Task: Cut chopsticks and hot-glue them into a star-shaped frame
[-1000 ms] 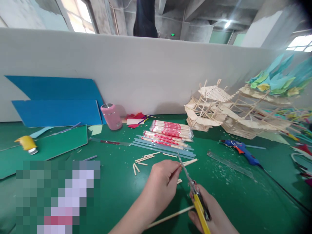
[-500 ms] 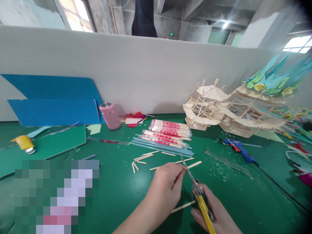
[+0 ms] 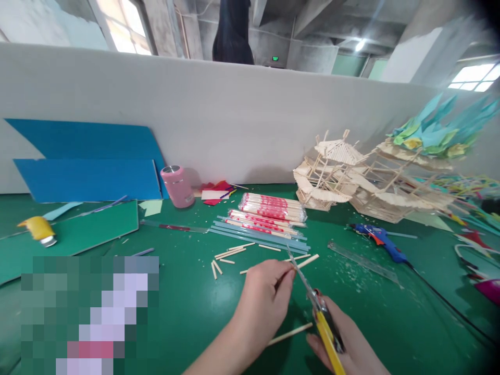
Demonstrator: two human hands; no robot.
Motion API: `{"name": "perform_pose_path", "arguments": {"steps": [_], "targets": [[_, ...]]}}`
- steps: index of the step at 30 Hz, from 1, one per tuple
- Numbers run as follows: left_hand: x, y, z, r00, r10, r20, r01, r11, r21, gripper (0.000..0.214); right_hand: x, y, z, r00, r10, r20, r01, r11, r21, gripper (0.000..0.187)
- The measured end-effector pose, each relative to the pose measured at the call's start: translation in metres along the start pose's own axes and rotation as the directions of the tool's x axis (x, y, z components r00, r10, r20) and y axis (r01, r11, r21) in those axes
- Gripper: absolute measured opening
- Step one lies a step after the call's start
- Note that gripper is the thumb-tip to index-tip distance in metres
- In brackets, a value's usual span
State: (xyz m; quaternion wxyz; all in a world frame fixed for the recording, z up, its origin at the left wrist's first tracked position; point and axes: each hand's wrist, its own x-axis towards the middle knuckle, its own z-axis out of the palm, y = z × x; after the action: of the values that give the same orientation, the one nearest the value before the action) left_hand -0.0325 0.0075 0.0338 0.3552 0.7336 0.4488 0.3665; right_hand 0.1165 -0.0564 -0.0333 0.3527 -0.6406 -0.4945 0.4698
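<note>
My left hand [image 3: 265, 294] is closed in a pinch around a thin wooden stick [image 3: 309, 261], whose far end sticks out to the right. In my right hand [image 3: 344, 333] is a yellow-and-black utility knife [image 3: 325, 329]. Its long metal blade [image 3: 301, 276] points up and away, lying against or right beside the stick at my left fingertips; exact contact is hard to make out. Another stick [image 3: 291, 334] lies on the table under my hands. Several short cut pieces [image 3: 231, 252] are scattered just beyond my left hand.
Plastic-wrapped stick bundles [image 3: 271, 207] and bluish glue sticks [image 3: 260, 235] lie ahead. A blue glue gun [image 3: 380, 242] with a cord and a clear ruler [image 3: 363, 263] are at right. Wooden stick models [image 3: 332, 177] stand behind. A pink flask [image 3: 177, 186] and blue boards [image 3: 89, 179] are at left.
The held stick and both hands have shifted very slightly; the stick's free end sits a little further left. The grips are the same.
</note>
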Motion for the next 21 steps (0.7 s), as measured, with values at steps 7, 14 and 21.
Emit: {"name": "perform_pose_path", "arguments": {"steps": [7, 14, 21], "targets": [[0.003, -0.001, -0.004, 0.999, -0.011, 0.046, 0.012, 1.000, -0.017, 0.029, 0.004, 0.007, 0.001, 0.998, 0.050, 0.037, -0.053, 0.993, 0.105, 0.039], [0.003, -0.001, -0.002, 0.997, -0.056, 0.044, 0.058, 0.997, -0.043, 0.027, 0.003, -0.001, 0.003, 0.997, 0.078, 0.018, -0.079, 0.990, 0.113, 0.040], [0.001, -0.005, 0.000, 0.999, 0.034, -0.024, -0.032, 0.997, 0.071, 0.027, 0.001, -0.012, -0.001, 0.997, 0.036, 0.068, -0.041, 0.997, 0.067, 0.034]]}}
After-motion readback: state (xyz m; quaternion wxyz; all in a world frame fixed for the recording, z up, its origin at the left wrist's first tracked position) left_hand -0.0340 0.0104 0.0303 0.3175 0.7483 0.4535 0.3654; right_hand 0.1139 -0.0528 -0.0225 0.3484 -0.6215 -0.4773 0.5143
